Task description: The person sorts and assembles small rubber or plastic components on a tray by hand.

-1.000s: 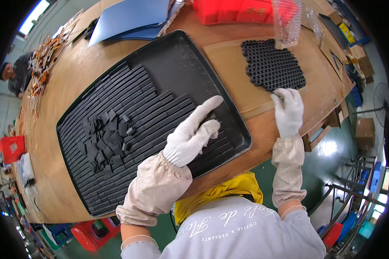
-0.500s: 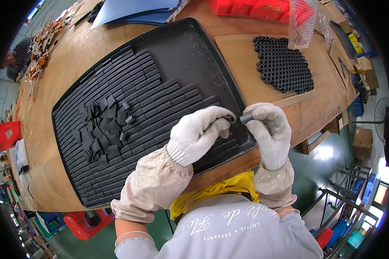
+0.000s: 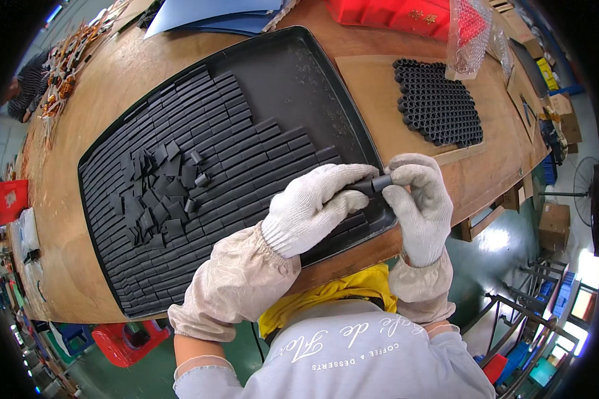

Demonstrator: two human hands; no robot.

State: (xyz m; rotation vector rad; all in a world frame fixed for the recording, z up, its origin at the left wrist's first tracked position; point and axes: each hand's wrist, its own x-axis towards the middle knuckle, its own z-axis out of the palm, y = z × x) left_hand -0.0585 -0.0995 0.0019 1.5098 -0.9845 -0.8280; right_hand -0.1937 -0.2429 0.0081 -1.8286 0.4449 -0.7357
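Observation:
My left hand (image 3: 309,206), in a white knit glove, pinches a small black piece (image 3: 361,187), mostly hidden by the fingers. Between the gloved fingertips of my right hand (image 3: 420,203) is a short dark grey tube (image 3: 381,183). The tube's left end meets the black piece, just above the near right corner of a large black tray (image 3: 339,73). Rows of black strip-like pieces (image 3: 259,156) cover most of the tray. On top of them lies a loose pile of flat black squares (image 3: 173,193), with several short tubes (image 3: 201,180) at its right side.
A block of upright black tubes (image 3: 439,106) stands on a brown board (image 3: 366,80) right of the tray. Behind are a red bin (image 3: 393,16), bubble wrap (image 3: 469,46) and blue sheets (image 3: 213,14). A person (image 3: 30,86) is at the far left.
My left hand has moved slightly right and its fingers have extended. The black piece and the tube, apart before, now meet end to end.

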